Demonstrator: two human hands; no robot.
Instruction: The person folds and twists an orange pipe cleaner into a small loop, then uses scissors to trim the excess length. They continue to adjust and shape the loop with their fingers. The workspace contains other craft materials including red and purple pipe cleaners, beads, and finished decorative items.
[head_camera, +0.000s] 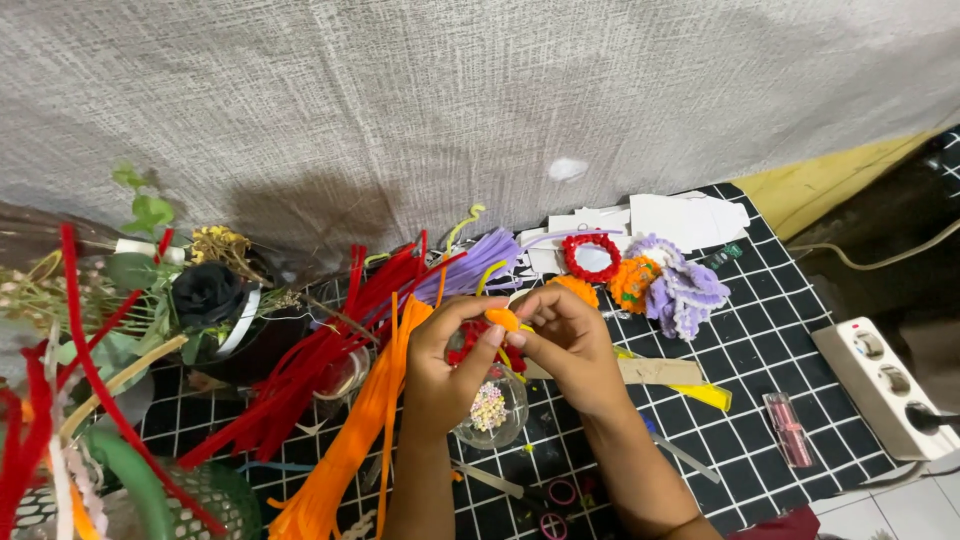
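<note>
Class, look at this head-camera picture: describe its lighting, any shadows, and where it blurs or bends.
Head view: soft, even light with no harsh glare; a broad dim shadow falls on the grey cloth behind the pipe cleaners. The left hand and right hand look sharp, as does the orange piece between them. The basket at the lower left edge is soft, and the wide lens bends the edges.

small pink clear-capped tube package (787, 430) lying on the black grid mat (760, 340), near the white power strip (885, 385)
</note>
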